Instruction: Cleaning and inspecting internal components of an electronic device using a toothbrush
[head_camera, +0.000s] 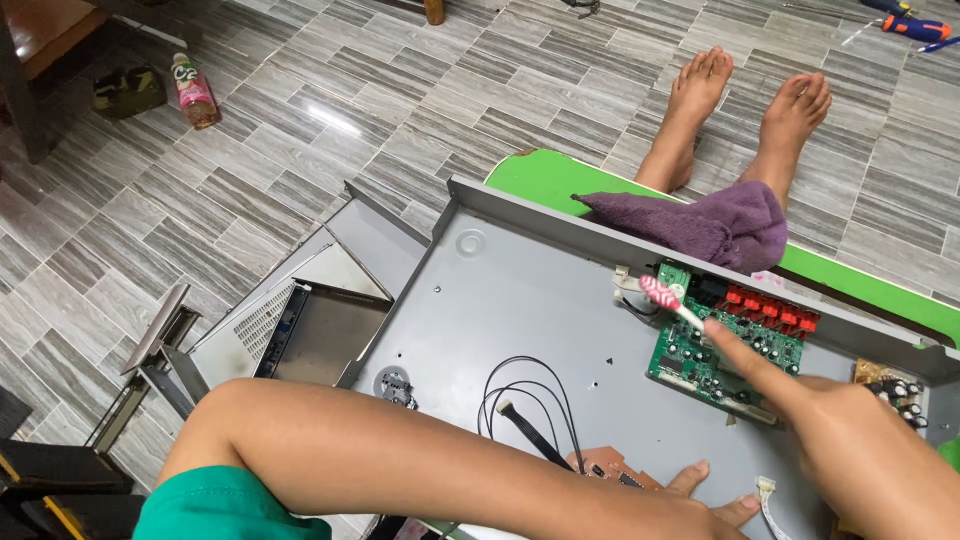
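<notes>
Head view: the right hand (850, 440) had its grip clenched on a toothbrush (668, 298) with red-and-white bristles, the head resting on the upper left corner of the green circuit board (715, 345). That board sat inside the grey metal chassis (520, 300), near its rear wall. The left hand (700, 500) lay flat, grip released, on the chassis floor below the board, beside black cables (530, 400). A purple cloth (710, 225) lay draped behind the board.

Grey wood-grain floor tiles (400, 110) catch a glare of light, with dark wooden furniture (40, 60) at the upper left, and what may be a table leg (434, 10) beyond.
</notes>
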